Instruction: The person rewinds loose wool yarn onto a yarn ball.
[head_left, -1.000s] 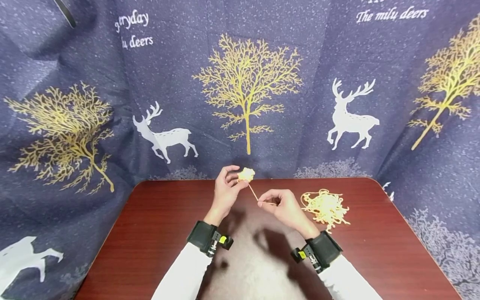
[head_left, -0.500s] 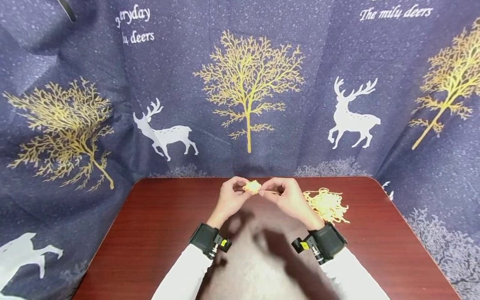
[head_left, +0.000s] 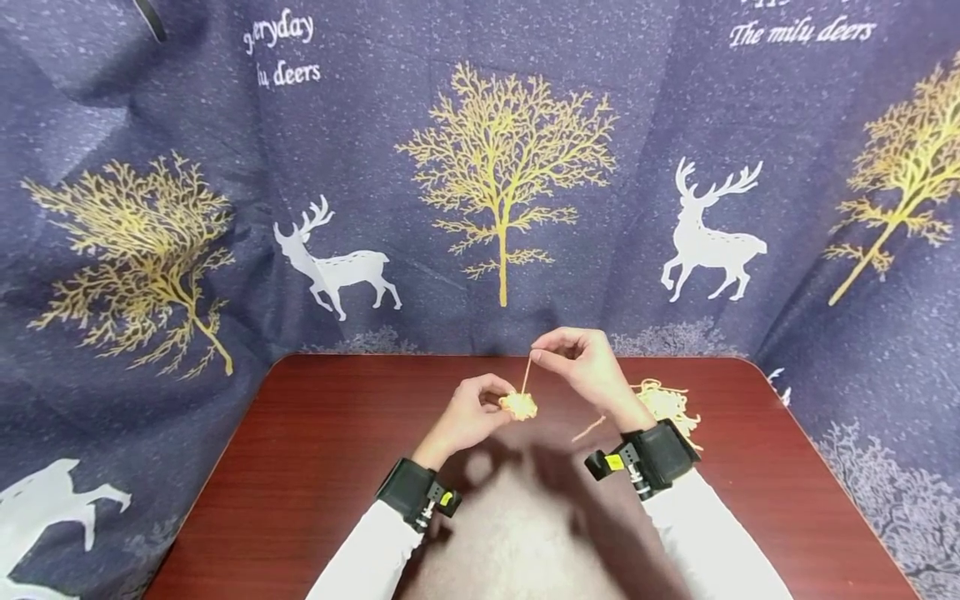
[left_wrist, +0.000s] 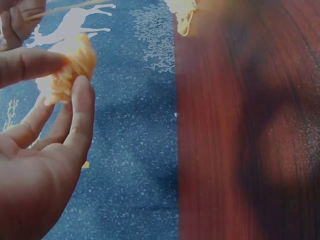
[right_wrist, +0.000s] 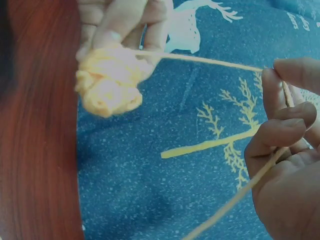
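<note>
A small ball of pale yellow yarn [head_left: 519,406] is pinched between the thumb and fingers of my left hand [head_left: 471,412]. In the left wrist view the yarn ball [left_wrist: 75,67] sits at the fingertips, lumpy and loosely wound. Up and to the right of it, my right hand [head_left: 588,367] pinches the yarn strand [head_left: 527,375]. The right wrist view shows this strand [right_wrist: 205,60] stretched straight from the ball to thumb and forefinger, then running through the curled fingers and trailing out below the palm. Both hands are raised above the table.
A loose, tangled pile of the same yarn [head_left: 666,406] lies on the red-brown table [head_left: 300,467] at the right, partly hidden behind my right wrist. A dark blue cloth [head_left: 450,167] printed with trees and deer hangs behind and beside the table.
My right hand has come from beside the ball to up and right of it, drawing the strand upward. My left hand has lowered with the ball since a second ago.
</note>
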